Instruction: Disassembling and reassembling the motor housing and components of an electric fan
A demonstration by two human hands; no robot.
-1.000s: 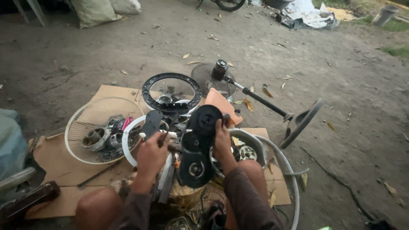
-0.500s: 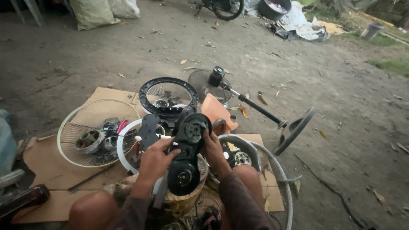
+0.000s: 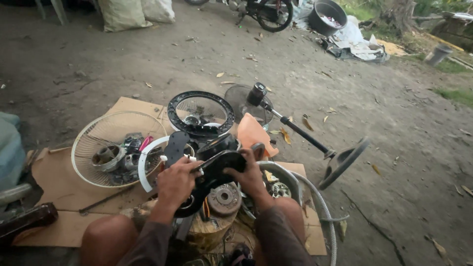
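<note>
Two hands [image 3: 177, 184] | black fan housing [image 3: 217, 170] | cardboard [image 3: 54, 172] | dirt yard [image 3: 148, 64]

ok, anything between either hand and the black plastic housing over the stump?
Nothing visible. Both the left hand and the right hand already have a grip on the black plastic housing, one on each side, above the round metal motor.

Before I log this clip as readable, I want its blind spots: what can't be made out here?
- Head view: how the left hand and right hand fingers grip the black fan part; the hands cover it.
- What the metal motor rests on; hands and knees hide it.
- Small parts in the white fan guard: too jumbled to identify.
- Motorbike: cut off by the top edge.
</note>
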